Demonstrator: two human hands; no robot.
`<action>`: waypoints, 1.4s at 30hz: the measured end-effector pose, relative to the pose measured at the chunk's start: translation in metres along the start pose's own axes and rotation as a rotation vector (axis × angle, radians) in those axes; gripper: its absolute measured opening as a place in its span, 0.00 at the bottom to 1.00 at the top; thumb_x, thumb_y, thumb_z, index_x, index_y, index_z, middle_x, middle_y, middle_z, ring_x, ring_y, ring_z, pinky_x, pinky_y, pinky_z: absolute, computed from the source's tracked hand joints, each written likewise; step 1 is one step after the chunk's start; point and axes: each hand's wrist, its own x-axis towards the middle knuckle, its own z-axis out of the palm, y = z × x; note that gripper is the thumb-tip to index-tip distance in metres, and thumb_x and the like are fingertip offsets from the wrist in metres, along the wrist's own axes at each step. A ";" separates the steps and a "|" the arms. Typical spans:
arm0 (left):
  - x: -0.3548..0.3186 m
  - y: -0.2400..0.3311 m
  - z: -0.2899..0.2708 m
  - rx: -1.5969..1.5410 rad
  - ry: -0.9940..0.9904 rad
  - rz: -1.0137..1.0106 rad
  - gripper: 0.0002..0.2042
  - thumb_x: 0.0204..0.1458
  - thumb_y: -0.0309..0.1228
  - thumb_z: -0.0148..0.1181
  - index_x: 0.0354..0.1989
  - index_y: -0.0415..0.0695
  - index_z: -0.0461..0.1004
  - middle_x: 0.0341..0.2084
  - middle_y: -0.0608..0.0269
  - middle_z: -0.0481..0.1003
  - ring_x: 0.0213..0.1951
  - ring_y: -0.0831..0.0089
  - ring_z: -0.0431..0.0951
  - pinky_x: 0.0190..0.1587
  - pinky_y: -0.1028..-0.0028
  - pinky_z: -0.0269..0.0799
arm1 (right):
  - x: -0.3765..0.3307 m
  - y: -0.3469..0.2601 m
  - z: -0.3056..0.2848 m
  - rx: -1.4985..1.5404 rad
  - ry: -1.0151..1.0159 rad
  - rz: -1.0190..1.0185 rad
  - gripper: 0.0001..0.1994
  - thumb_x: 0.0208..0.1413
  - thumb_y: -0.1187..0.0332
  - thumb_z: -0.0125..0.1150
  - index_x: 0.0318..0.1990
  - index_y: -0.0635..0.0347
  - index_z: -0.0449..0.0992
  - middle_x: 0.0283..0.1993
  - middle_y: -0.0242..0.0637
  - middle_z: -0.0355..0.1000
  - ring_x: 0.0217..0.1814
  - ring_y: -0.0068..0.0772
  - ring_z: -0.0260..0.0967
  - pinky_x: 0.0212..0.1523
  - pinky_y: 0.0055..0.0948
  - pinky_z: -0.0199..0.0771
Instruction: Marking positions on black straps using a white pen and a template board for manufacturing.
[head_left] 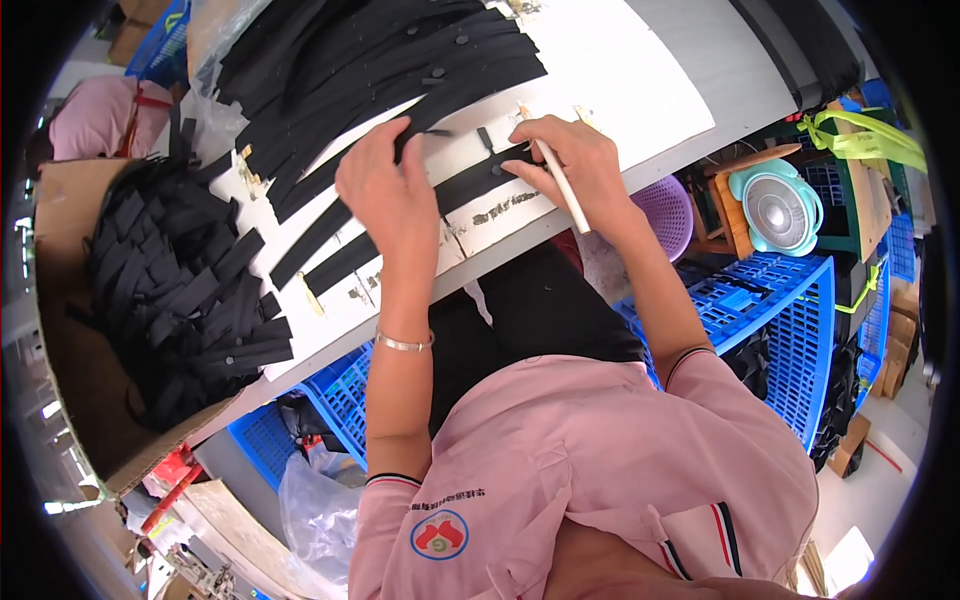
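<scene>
My left hand [390, 190] is over the white worktop, thumb and forefinger apart, above black fabric strips. A small dark piece [437, 132] shows blurred beside its fingertips; I cannot tell whether they touch it. In my right hand [590, 170] is a slim white pen-like stick [565, 190], slanting down from the fingers. The right thumb and forefinger stand apart near the end of a black strip [455, 193], which bears a small round dark dot. A short black piece [485, 138] lies just beyond that strip.
A broad layer of black strips [370, 75] covers the far worktop [640, 80]. At left, a cardboard box [65, 290] holds many loose strips. Blue crates [800, 340], a purple basket [668, 215] and a turquoise fan [780, 208] stand at right. Another person [105, 115] bends at far left.
</scene>
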 end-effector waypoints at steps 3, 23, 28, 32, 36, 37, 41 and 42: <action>-0.014 0.010 -0.021 -0.037 0.147 0.057 0.09 0.57 0.27 0.65 0.46 0.45 0.78 0.44 0.62 0.80 0.49 0.63 0.78 0.65 0.62 0.59 | 0.004 -0.001 -0.003 -0.045 -0.063 0.002 0.18 0.47 0.72 0.75 0.46 0.54 0.77 0.36 0.34 0.76 0.36 0.35 0.75 0.41 0.31 0.75; -0.044 0.021 0.000 -0.120 -0.124 0.155 0.20 0.55 0.35 0.69 0.55 0.42 0.78 0.54 0.54 0.75 0.55 0.57 0.72 0.64 0.56 0.59 | -0.054 -0.018 -0.007 -0.237 0.074 -0.093 0.16 0.53 0.74 0.69 0.51 0.59 0.79 0.55 0.38 0.80 0.61 0.44 0.74 0.66 0.43 0.67; -0.026 0.014 0.015 0.084 -0.162 0.235 0.23 0.60 0.42 0.63 0.61 0.42 0.76 0.60 0.53 0.73 0.60 0.54 0.70 0.65 0.58 0.58 | -0.053 -0.016 -0.009 -0.264 0.089 -0.064 0.18 0.53 0.72 0.70 0.53 0.55 0.78 0.57 0.35 0.79 0.63 0.39 0.72 0.70 0.46 0.60; -0.028 0.013 0.014 0.036 -0.148 0.176 0.22 0.61 0.40 0.63 0.60 0.41 0.77 0.61 0.51 0.73 0.60 0.54 0.70 0.66 0.57 0.57 | -0.058 -0.005 -0.011 -0.361 0.171 -0.026 0.19 0.52 0.71 0.71 0.53 0.52 0.78 0.56 0.32 0.79 0.60 0.35 0.72 0.72 0.47 0.55; -0.064 0.011 -0.012 0.034 -0.173 0.133 0.25 0.59 0.41 0.65 0.61 0.38 0.74 0.62 0.48 0.70 0.65 0.52 0.67 0.70 0.45 0.48 | -0.061 0.009 -0.017 -0.377 0.189 -0.014 0.19 0.53 0.71 0.70 0.53 0.51 0.79 0.55 0.29 0.81 0.59 0.34 0.73 0.73 0.46 0.54; -0.074 0.009 -0.015 0.063 -0.190 0.125 0.26 0.59 0.41 0.64 0.62 0.39 0.73 0.63 0.50 0.70 0.66 0.53 0.66 0.71 0.45 0.46 | -0.061 0.011 -0.017 -0.376 0.185 -0.017 0.18 0.53 0.72 0.70 0.53 0.51 0.80 0.54 0.29 0.81 0.59 0.34 0.73 0.73 0.46 0.54; -0.099 -0.002 -0.039 0.164 -0.228 0.069 0.27 0.60 0.41 0.64 0.65 0.41 0.71 0.67 0.53 0.68 0.71 0.56 0.62 0.73 0.43 0.38 | -0.061 0.011 -0.017 -0.412 0.177 -0.011 0.17 0.55 0.73 0.68 0.53 0.51 0.80 0.55 0.29 0.81 0.58 0.35 0.72 0.72 0.46 0.56; -0.102 -0.005 -0.043 0.184 -0.227 0.059 0.28 0.60 0.41 0.64 0.66 0.41 0.71 0.68 0.53 0.67 0.72 0.56 0.61 0.73 0.43 0.36 | -0.059 0.011 -0.018 -0.414 0.185 -0.016 0.16 0.56 0.73 0.68 0.53 0.52 0.80 0.54 0.29 0.81 0.58 0.35 0.72 0.72 0.47 0.57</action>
